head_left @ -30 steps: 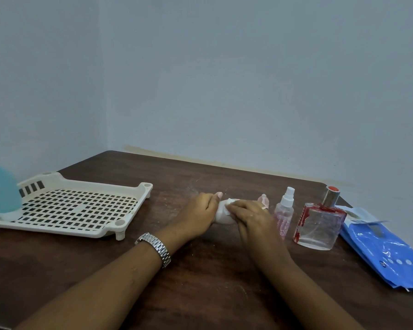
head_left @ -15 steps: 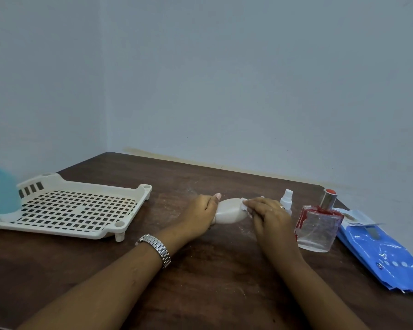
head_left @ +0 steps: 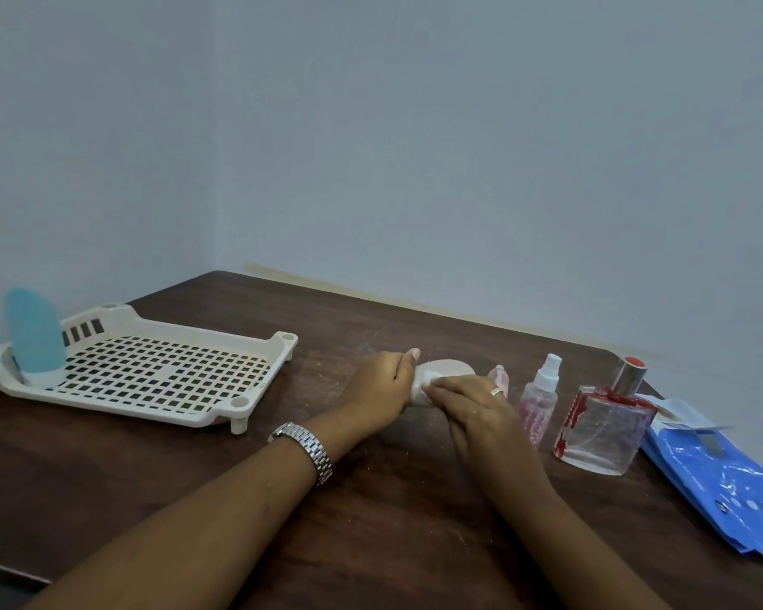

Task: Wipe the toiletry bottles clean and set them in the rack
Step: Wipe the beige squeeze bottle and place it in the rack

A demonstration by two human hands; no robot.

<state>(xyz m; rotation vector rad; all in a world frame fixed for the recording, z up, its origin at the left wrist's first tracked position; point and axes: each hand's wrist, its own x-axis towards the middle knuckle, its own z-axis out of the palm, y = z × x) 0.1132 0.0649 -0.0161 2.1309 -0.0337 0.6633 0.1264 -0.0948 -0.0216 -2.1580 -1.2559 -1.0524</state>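
A pale white bottle (head_left: 446, 371) is being held lying on its side on the dark wooden table (head_left: 371, 512), just right of the frame's centre, between the two hands. Its left end is being gripped by the left hand (head_left: 382, 386), with the fingers curled round it and the thumb lying along the top. The right hand (head_left: 474, 409) is being laid over the bottle's near side, its fingers pressed together and curved over it; a whitish patch is showing under the fingertips, and it cannot be told whether that is a wipe or the bottle itself. A metal watch (head_left: 305, 447) is being worn on the left wrist and a ring (head_left: 496, 391) on the right hand. Just right of the right hand, a small clear spray bottle (head_left: 540, 396) with pink contents is standing upright, and beside it a square glass perfume bottle (head_left: 604, 427) with red marks and a silver cap. A blue packet (head_left: 719, 477) is lying at the right edge of the frame. At the left of the frame, well apart from the hands, a cream slotted rack (head_left: 159, 380) is sitting on the table, with a light blue bottle (head_left: 34, 332) standing upright in its far left corner
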